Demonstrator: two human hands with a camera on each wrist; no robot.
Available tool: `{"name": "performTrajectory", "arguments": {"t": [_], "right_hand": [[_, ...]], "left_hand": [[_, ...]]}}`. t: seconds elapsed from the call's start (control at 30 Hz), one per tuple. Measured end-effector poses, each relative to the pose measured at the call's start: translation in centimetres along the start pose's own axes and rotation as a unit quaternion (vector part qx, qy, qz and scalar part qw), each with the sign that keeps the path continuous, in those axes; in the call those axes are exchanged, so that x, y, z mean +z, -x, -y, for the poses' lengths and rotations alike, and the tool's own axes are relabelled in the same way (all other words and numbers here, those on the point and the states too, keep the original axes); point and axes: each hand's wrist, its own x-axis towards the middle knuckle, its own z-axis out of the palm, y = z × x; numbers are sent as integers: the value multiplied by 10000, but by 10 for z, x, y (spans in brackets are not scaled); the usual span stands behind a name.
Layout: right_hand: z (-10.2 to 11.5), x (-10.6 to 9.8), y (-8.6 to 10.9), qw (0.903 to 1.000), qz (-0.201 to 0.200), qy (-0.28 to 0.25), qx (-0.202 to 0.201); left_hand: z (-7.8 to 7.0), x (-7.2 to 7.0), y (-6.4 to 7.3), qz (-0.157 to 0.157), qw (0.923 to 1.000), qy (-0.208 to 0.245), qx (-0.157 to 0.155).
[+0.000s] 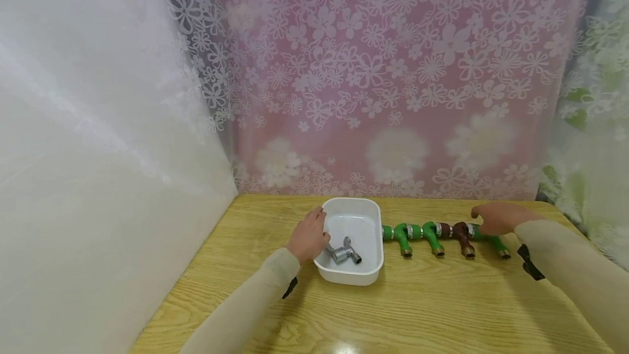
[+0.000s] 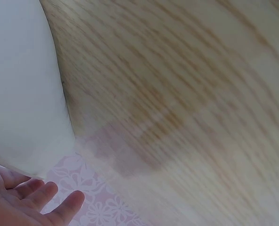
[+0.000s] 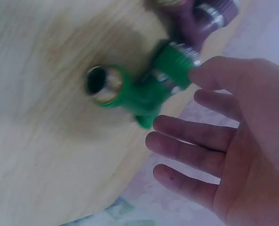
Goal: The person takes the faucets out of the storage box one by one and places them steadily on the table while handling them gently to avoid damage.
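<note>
A white basin (image 1: 351,280) stands on the table, with a chrome faucet (image 1: 341,254) lying inside it. My left hand (image 1: 308,235) is at the basin's left rim; in the left wrist view its fingers (image 2: 69,207) spread loosely by the rim. Right of the basin lies a row of faucets: a green faucet (image 1: 403,240), a second green faucet (image 1: 433,240), a dark red faucet (image 1: 463,239) and another green faucet (image 3: 142,96) at the right end. Over that last one hovers my right hand (image 1: 503,218), fingers extended and apart, thumb tip right at its ribbed green knob.
The wooden table (image 1: 417,310) meets a pink floral curtain (image 1: 373,97) behind the faucets. A white sheet (image 1: 98,152) hangs along the left side, and a leaf-patterned curtain (image 1: 585,179) borders the right.
</note>
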Motion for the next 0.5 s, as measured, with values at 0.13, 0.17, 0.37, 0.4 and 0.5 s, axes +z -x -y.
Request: {"name": "performTrajectory", "arguments": {"t": [0.13,0.17,0.37,0.4,0.5], "right_hand": [[18,-7,-5,9998,-105,87,-108],[25,-9,-6,9998,-115,70,-136],[64,-18,-18,9988,-148,11,-457],[71,-19,-21,9986,-147,-3,-514],[89,-23,-25,9981,-139,-17,-604]], "left_hand": [[-1,-1,1,14,10000,42,-20],[0,-1,1,13,10000,46,-21],[1,-1,0,2,10000,21,-19],[1,-1,1,4,10000,12,-15],[1,0,0,-13,10000,-24,-5]]}}
